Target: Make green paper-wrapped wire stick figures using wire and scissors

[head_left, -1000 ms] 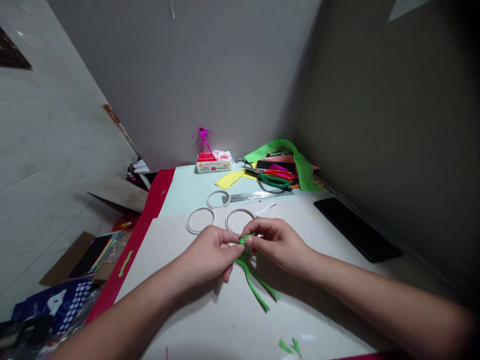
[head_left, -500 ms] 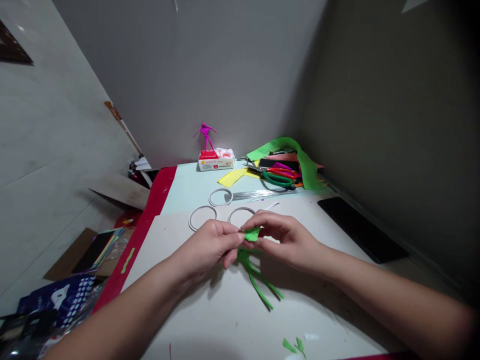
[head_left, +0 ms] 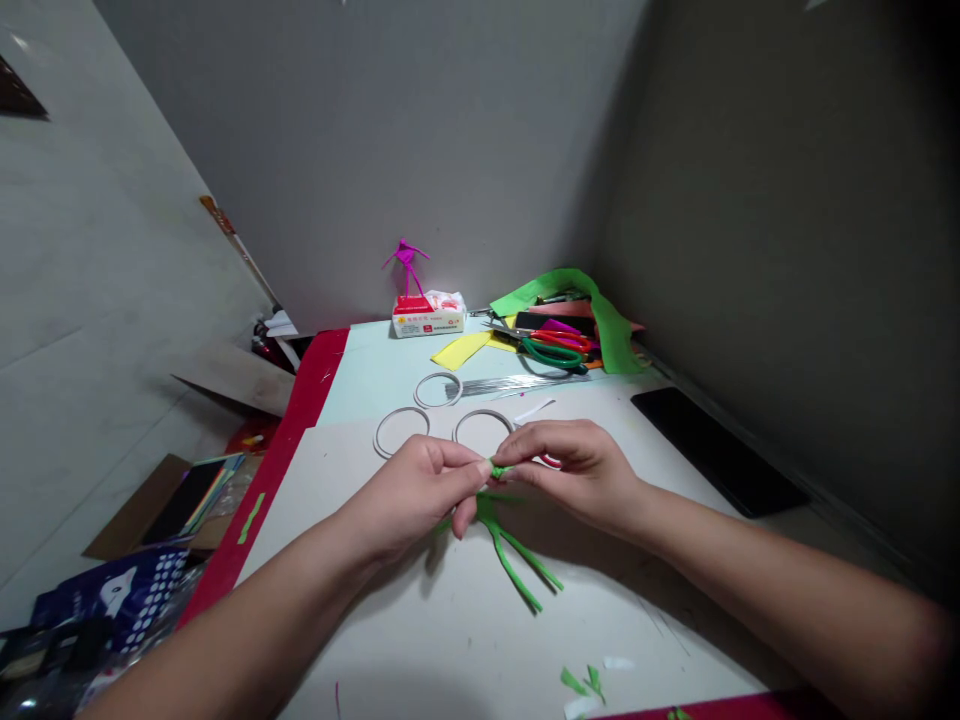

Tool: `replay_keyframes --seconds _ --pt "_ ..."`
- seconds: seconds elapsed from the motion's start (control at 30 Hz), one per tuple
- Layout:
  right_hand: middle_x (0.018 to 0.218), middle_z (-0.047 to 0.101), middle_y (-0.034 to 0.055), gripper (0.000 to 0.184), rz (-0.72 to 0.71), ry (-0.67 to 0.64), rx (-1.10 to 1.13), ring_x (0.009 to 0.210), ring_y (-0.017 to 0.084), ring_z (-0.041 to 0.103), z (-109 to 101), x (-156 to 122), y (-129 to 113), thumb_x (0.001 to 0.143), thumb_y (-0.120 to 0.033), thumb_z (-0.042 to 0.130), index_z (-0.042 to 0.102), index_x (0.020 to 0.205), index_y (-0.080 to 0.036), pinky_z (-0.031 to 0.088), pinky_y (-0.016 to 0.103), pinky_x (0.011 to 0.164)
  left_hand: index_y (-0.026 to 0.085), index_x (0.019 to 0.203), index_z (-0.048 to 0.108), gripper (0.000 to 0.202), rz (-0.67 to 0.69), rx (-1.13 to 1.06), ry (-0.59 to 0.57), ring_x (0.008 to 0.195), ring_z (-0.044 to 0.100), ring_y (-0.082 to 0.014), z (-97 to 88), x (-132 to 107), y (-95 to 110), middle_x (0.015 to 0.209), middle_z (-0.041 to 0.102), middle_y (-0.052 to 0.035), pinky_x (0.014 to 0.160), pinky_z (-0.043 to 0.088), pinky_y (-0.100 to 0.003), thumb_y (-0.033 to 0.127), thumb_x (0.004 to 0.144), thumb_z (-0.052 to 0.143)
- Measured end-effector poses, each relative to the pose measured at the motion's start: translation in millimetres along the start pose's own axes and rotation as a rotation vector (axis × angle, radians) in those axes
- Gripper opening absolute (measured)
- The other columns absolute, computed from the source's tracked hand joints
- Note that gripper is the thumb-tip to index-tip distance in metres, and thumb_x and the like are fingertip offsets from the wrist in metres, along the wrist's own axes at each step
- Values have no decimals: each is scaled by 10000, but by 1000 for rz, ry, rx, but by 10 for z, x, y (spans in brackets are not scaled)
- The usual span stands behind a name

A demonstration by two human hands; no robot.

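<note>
My left hand (head_left: 420, 490) and my right hand (head_left: 577, 470) meet in the middle of the white board (head_left: 360, 500). Their fingertips pinch the top of a green wrapped-wire piece (head_left: 499, 470), and only a narrow green twist shows between them. Its green strands (head_left: 517, 560) splay downward below my hands and rest on the board. Behind my right fingers sit a white ring (head_left: 480, 426) and a small red-and-white scrap (head_left: 550, 461), partly hidden.
Two more white rings (head_left: 401, 432) lie ahead with thin wires (head_left: 517, 384), scissors (head_left: 555, 352), coloured paper and a magenta wire figure (head_left: 406, 262) beyond. A black phone (head_left: 716, 450) lies right. Green scraps (head_left: 581, 682) lie near the front.
The flat green piece between my fingers has closed down to a narrow twist. My hands have drawn closer around it, and the view has shifted slightly.
</note>
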State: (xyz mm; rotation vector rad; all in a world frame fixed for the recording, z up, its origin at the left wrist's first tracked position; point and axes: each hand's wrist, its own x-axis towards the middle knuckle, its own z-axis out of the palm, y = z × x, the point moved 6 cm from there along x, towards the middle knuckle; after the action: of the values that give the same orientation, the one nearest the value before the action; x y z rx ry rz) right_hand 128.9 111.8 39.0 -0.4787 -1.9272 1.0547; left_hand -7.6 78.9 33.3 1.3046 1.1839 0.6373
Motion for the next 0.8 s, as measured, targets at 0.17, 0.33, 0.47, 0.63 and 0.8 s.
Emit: replay_keyframes --seconds 0.17,0.33,0.47,0.63,0.8 --pt "754 702 27 120 411 4 208 716 148 648 45 -30 176 724 -257 756 687 745 -162 513 264 668 151 582 591 288 -13 -75 -27 414 277 -78 15 47 -102 388 509 30 471 198 -251 277 837 541" --pt "695 666 7 118 606 -33 265 643 111 594 61 -62 259 711 -241 737 677 734 -142 475 240 634 148 567 575 280 -35 -53 -43 429 337 -74 35 88 -186 397 537 20 496 245 -237 281 813 591" --pt "707 638 6 89 587 -46 115 644 110 564 58 -61 260 703 -202 710 645 707 -141 462 238 611 135 721 660 258 -55 49 -16 445 398 -90 55 106 -247 435 571 17 522 303 -232 363 824 598" --pt "804 620 15 236 476 23 -43 748 140 581 49 -67 265 730 -159 673 679 966 -163 481 277 695 136 844 692 301 -50 85 26 457 443 -116 79 116 -294 475 585 16 527 336 -252 406 843 561" --pt "744 615 30 145 258 26 -250 709 147 572 46 -36 137 770 -122 623 741 818 -191 451 276 644 141 863 693 217 -61 55 2 471 431 -116 55 111 -260 467 604 13 562 343 -257 298 839 545"
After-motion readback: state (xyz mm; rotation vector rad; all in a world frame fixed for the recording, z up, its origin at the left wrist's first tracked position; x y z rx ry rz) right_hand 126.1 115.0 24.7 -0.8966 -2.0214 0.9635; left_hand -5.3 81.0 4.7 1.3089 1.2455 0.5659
